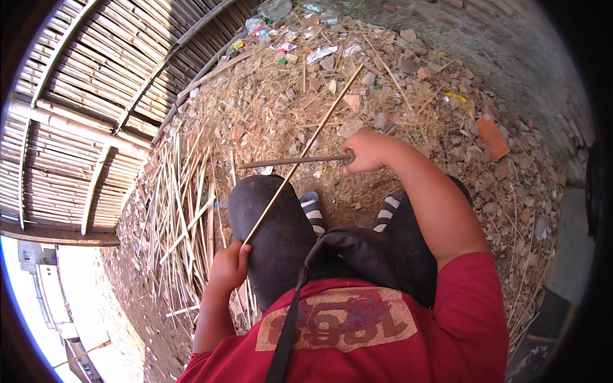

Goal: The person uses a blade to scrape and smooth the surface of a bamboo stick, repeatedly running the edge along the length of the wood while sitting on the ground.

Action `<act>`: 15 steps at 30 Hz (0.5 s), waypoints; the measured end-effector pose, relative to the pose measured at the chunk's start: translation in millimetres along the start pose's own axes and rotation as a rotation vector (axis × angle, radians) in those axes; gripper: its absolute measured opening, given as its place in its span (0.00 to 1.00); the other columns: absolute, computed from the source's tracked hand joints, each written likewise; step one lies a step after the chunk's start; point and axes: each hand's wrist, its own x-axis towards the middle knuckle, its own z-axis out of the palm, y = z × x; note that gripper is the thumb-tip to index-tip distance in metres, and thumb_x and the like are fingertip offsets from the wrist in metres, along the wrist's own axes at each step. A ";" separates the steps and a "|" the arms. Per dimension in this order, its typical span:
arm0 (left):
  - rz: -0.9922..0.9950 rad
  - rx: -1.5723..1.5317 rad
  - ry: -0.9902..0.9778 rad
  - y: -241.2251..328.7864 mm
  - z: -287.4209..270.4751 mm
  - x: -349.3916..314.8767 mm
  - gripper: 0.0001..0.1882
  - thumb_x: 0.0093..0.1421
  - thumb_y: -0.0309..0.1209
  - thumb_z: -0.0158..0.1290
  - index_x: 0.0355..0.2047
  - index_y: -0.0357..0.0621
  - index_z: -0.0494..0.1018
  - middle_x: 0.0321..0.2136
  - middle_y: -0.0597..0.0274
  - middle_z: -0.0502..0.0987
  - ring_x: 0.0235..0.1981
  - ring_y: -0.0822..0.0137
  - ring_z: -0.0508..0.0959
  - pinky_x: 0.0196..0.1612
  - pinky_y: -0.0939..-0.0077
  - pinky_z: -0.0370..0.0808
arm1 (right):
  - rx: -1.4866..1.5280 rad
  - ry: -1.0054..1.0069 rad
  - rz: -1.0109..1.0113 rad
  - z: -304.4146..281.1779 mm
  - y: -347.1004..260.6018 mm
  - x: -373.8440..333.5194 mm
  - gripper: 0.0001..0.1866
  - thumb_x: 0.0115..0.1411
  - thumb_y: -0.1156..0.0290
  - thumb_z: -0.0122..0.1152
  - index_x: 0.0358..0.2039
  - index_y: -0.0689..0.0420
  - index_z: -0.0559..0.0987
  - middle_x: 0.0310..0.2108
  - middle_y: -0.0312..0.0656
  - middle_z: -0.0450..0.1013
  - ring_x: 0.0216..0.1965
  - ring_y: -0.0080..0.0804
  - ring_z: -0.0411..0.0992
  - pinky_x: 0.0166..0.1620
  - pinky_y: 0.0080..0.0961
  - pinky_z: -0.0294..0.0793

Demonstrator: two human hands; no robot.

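My left hand (228, 265), beside my left knee, is closed round the lower end of a long, thin bamboo strip (326, 117). The strip slants up and away to the right over my left thigh. In my right hand (371, 152), above the ground in front of my knees, is the end of a dark, narrow, slightly curved blade-like tool (290, 161). It points left and crosses the bamboo strip just beyond my left knee. From here I cannot tell whether its edge presses into the strip.
A heap of split bamboo strips (182, 210) lies to my left. A bamboo-slat wall (96, 127) rises at the far left, and a rough wall (511, 51) stands far right. Stones, straw, litter and a flat orange-brown piece (492, 137) cover the ground. My sandalled feet (313, 212) are below.
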 end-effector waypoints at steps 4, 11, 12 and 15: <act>-0.002 -0.017 0.020 3.1 -0.1 1.0 0.18 0.70 0.39 0.46 0.27 0.38 0.69 0.21 0.37 0.74 0.27 0.33 0.75 0.32 0.42 0.69 | 0.074 0.103 0.087 -8.3 36.7 5.5 0.31 0.50 0.52 0.70 0.50 0.60 0.81 0.42 0.53 0.79 0.45 0.48 0.78 0.47 0.41 0.76; -0.017 0.063 0.021 12.6 -2.3 0.2 0.18 0.70 0.40 0.46 0.28 0.38 0.69 0.21 0.37 0.75 0.27 0.33 0.75 0.32 0.40 0.69 | 0.024 0.140 0.093 -3.9 27.2 -0.2 0.29 0.49 0.53 0.70 0.47 0.59 0.82 0.43 0.54 0.78 0.46 0.50 0.77 0.48 0.41 0.76; -0.021 0.077 0.026 12.8 -1.6 -1.3 0.18 0.70 0.40 0.46 0.28 0.38 0.69 0.21 0.37 0.75 0.27 0.33 0.76 0.32 0.40 0.69 | -0.002 0.088 0.083 -5.1 20.7 -0.9 0.29 0.50 0.53 0.70 0.48 0.59 0.81 0.43 0.54 0.78 0.47 0.50 0.77 0.48 0.41 0.76; -0.042 0.137 0.034 15.4 -1.5 -3.0 0.18 0.70 0.40 0.46 0.29 0.39 0.70 0.21 0.37 0.75 0.26 0.33 0.76 0.31 0.40 0.69 | -0.033 0.014 0.056 -9.2 14.5 -0.2 0.30 0.51 0.52 0.69 0.50 0.59 0.80 0.45 0.53 0.78 0.48 0.49 0.77 0.50 0.40 0.76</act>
